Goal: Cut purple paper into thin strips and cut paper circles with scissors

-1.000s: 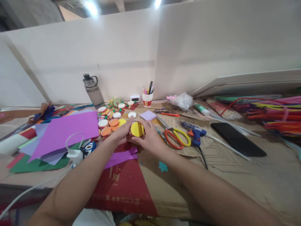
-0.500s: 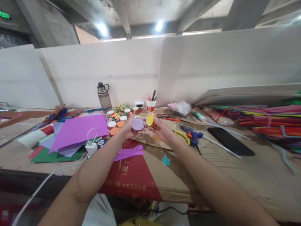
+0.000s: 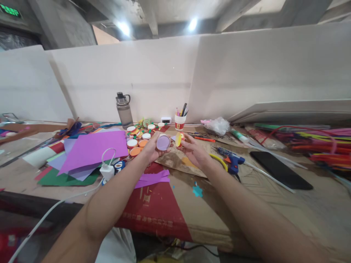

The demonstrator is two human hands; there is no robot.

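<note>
My left hand (image 3: 150,150) is closed around a round purple disc with a pale rim (image 3: 163,143), its flat face toward me. Just to the right, my right hand (image 3: 196,152) pinches a yellow disc with a red edge (image 3: 178,139), tilted nearly side-on. A small gap separates the two discs, and both are held above the cardboard. Several similar white-topped and orange discs (image 3: 135,152) lie beside my left hand. A blue hot glue gun (image 3: 234,163) rests right of my right wrist. Below my hands are purple paper strips (image 3: 153,178) and a blue paper star shape (image 3: 197,190).
Coloured paper sheets (image 3: 94,149) and a white plug with a cable (image 3: 106,170) are on the left. A water bottle (image 3: 124,112) and a cup of pens (image 3: 180,122) stand at the back. A black phone (image 3: 280,170) and bundled pipe cleaners (image 3: 318,142) lie right.
The yellow disc has turned from facing me partly to nearly side-on. The purple disc stays in my left hand. The whole view has shifted slightly.
</note>
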